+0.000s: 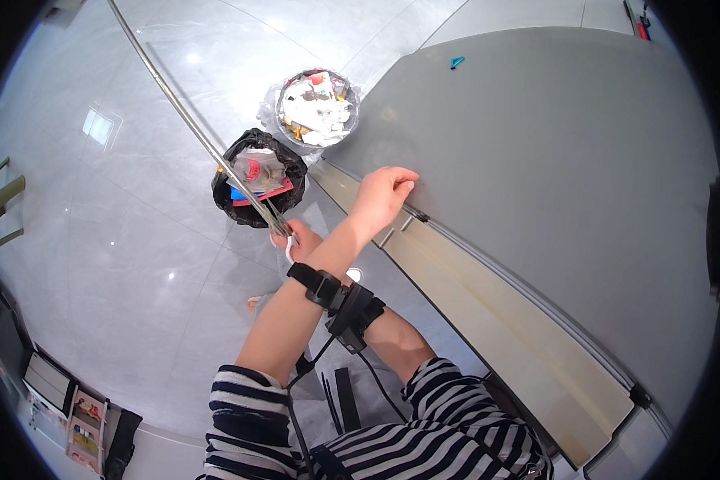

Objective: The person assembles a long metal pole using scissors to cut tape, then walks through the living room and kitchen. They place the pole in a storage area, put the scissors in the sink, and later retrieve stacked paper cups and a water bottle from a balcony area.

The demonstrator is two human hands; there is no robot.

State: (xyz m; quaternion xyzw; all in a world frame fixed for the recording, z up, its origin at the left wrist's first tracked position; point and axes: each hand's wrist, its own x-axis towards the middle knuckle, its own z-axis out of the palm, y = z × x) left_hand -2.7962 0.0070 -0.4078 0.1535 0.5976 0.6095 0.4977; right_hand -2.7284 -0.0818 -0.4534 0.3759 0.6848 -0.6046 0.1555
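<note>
Clamping its grip on a metal rod (193, 125), the right hand (302, 240) is just beside a black bin (298, 172), which the rod crosses; the left hand (384, 197), fingers curled together, is at the edge of the counter (536, 160).

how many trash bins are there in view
2: the black-lined trash bin just beyond the right hand, and the clear-lined trash bin farther away, beside a corner of the grey table. Any under the table would be hidden.
</note>
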